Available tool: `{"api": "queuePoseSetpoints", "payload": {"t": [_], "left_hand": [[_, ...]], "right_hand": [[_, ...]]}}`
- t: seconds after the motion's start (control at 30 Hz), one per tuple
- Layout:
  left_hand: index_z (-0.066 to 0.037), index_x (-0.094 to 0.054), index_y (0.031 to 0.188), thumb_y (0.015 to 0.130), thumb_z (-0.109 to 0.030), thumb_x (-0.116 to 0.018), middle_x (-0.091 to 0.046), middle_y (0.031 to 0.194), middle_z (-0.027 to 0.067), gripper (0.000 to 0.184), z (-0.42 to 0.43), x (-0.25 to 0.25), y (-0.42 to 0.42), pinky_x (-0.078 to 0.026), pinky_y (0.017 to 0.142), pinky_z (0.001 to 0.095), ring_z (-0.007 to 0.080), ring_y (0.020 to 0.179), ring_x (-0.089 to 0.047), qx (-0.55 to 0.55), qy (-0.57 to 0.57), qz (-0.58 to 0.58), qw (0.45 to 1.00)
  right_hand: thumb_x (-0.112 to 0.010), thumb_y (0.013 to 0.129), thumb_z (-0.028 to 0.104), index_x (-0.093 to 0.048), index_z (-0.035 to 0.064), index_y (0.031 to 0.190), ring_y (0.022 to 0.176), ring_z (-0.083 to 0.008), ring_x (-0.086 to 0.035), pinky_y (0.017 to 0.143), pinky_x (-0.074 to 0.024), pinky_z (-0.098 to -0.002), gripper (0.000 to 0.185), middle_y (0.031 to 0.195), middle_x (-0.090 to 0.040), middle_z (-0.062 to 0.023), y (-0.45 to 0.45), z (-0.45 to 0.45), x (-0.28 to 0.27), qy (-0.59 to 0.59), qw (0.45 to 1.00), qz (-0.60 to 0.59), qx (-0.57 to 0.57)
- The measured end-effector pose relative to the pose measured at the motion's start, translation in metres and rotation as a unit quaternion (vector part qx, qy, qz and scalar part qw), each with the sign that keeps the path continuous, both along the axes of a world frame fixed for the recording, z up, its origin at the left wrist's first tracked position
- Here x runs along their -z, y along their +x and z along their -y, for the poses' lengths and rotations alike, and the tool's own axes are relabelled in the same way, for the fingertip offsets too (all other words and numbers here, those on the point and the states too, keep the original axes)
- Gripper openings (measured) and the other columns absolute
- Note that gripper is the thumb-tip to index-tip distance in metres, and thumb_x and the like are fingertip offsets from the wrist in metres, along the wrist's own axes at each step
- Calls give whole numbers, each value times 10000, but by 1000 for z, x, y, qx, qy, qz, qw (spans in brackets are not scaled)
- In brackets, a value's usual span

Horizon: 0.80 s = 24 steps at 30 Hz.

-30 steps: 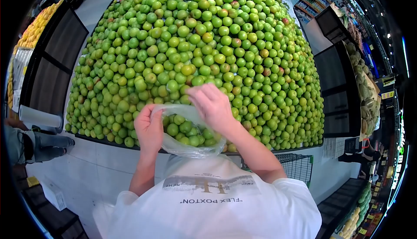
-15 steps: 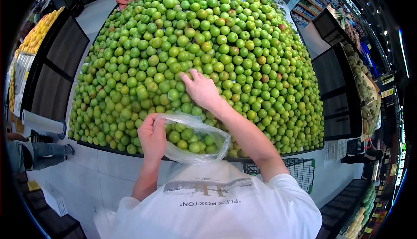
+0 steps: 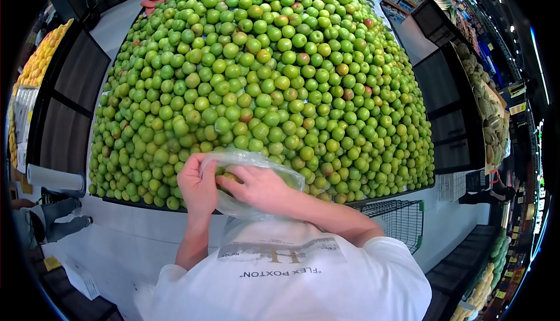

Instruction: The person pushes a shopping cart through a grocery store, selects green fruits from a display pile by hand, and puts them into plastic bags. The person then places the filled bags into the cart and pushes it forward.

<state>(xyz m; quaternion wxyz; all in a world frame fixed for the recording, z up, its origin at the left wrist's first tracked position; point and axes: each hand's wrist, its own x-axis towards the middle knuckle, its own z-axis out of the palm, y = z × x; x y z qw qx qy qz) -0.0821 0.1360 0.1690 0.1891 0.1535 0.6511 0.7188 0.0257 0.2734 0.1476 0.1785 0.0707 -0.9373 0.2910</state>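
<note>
A clear plastic bag (image 3: 271,160) hangs at the near edge of a large heap of round green fruit (image 3: 280,82), plum-like and some tinged red. My left hand (image 3: 197,184) is closed on the left side of the bag's rim. Inside the bag's mouth is my right hand (image 3: 256,187), its thumb and fingers curled round a green fruit (image 3: 231,177) that shows only in part. The back of this hand hides most of what lies in the bag.
A wire shopping cart (image 3: 396,219) stands to the right of the display. On the left are a roll of plastic bags (image 3: 55,178), a person's legs (image 3: 61,219) and a stand of yellow fruit (image 3: 44,58). Another produce stand (image 3: 484,105) lines the right side.
My right hand has come back from the heap into the bag's mouth, with a green fruit in its fingers. My left hand still grips the bag. The view has shifted slightly.
</note>
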Motion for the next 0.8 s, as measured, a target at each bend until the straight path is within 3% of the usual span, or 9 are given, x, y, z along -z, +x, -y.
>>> {"api": "queuePoseSetpoints", "payload": {"t": [0.07, 0.17, 0.3, 0.4, 0.5, 0.57, 0.7, 0.8], "left_hand": [[25, -658, 960, 998, -16, -595, -647, 846, -16, 85, 2, -1, -1, -438, 681, 183, 18, 756, -537, 8, -21, -6, 1000], [25, -655, 959, 1001, -25, -597, -651, 854, -14, 87, 2, 7, -8, -448, 680, 182, 28, 752, -552, 3, -13, -63, 998], [20, -652, 952, 1003, -39, -605, -643, 845, -18, 91, 4, 2, -9, -439, 678, 183, 26, 751, -540, -10, -15, -10, 1000], [19, -652, 951, 1003, -41, -608, -639, 843, -21, 91, 4, 10, -10, -422, 674, 179, 23, 745, -523, -18, -12, 21, 1000], [18, -651, 946, 999, -36, -610, -630, 839, -29, 87, 6, 14, -12, -401, 664, 172, 19, 737, -506, -31, -9, 12, 999], [17, -650, 941, 997, -32, -611, -624, 836, -33, 84, 5, 11, -11, -390, 658, 169, 16, 733, -499, -36, -15, 11, 999], [16, -650, 925, 985, -15, -611, -602, 812, -51, 78, 2, 6, -7, -359, 632, 166, 5, 712, -463, -38, -17, 28, 999], [18, -652, 916, 982, -9, -610, -590, 796, -59, 82, 2, 5, -8, -342, 616, 165, -1, 695, -441, -33, -15, 23, 999]], "right_hand": [[-704, 824, 195, -624, 87, 1233, 1016, -290, -626, 760, -575, -393, 431, 1105, -591, -100, -10, 4, 15, 93, 994, -60, -23], [-698, 813, 208, -633, 69, 1207, 1090, -299, -589, 821, -558, -399, 423, 1127, -578, -120, -23, 12, 31, 108, 990, -65, -62], [-685, 814, 179, -638, 48, 1156, 1066, -288, -596, 829, -545, -408, 369, 1141, -579, -124, -33, 1, 25, 48, 994, -36, -96], [-667, 814, 152, -644, 40, 1083, 1016, -261, -600, 801, -539, -399, 292, 1102, -600, -107, -26, -10, 11, 70, 990, -91, -86], [-678, 781, 161, -679, 61, 1098, 1042, -263, -627, 824, -552, -356, 332, 1149, -633, -103, -18, -34, -3, 149, 959, -167, -173], [-669, 786, 126, -642, 52, 1037, 950, -239, -630, 758, -546, -369, 263, 1023, -626, -89, -23, -63, -26, 154, 961, -187, -132], [-697, 811, 73, -644, 50, 1084, 987, -292, -640, 794, -560, -392, 279, 1100, -646, -103, -89, -140, -35, 124, 969, -204, 59], [-682, 868, 65, -630, 70, 1196, 1079, -312, -613, 889, -544, -411, 332, 1187, -626, -118, -138, -190, -33, 173, 957, -184, 145]]}}
